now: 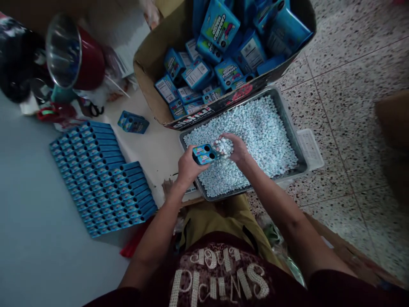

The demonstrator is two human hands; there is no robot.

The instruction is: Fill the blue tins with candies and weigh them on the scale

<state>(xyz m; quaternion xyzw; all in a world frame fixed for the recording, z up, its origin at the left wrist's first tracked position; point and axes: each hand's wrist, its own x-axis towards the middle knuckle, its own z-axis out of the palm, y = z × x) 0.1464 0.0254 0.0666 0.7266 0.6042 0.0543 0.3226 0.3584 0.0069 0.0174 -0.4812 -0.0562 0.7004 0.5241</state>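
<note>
At the far left a red pot (79, 55) with a shiny inside lies tipped on its side, with scissors (95, 110) just below it. Lower on the pale worktop (38, 238), filled blue boxes (102, 175) lie packed in tight rows, and a loose pair of boxes (133, 122) sits apart above them. Toward the middle, the left hand (188, 166) is closed around two small blue boxes (204, 154), fingers wrapped round their sides, open ends turned toward the other hand, over the near left part of the tray. These boxes look like thin card: light, easily crushed, so a grip on the long sides near the mouth seems best, firm enough to steady them but not to buckle them. Touching their mouths, the right hand (234, 147) is cupped and pinched around a small heap of white pellets (223, 146). The pellets appear small, hard, smooth and quick to roll, so they likely handle best in a cupped palm. Beneath both hands the grey metal tray (289, 117) holds a deep bed of loose pellets (255, 128). Behind it a cardboard carton (150, 64) is piled with empty blue boxes (220, 47). To the right lies speckled tile floor (345, 98).
</note>
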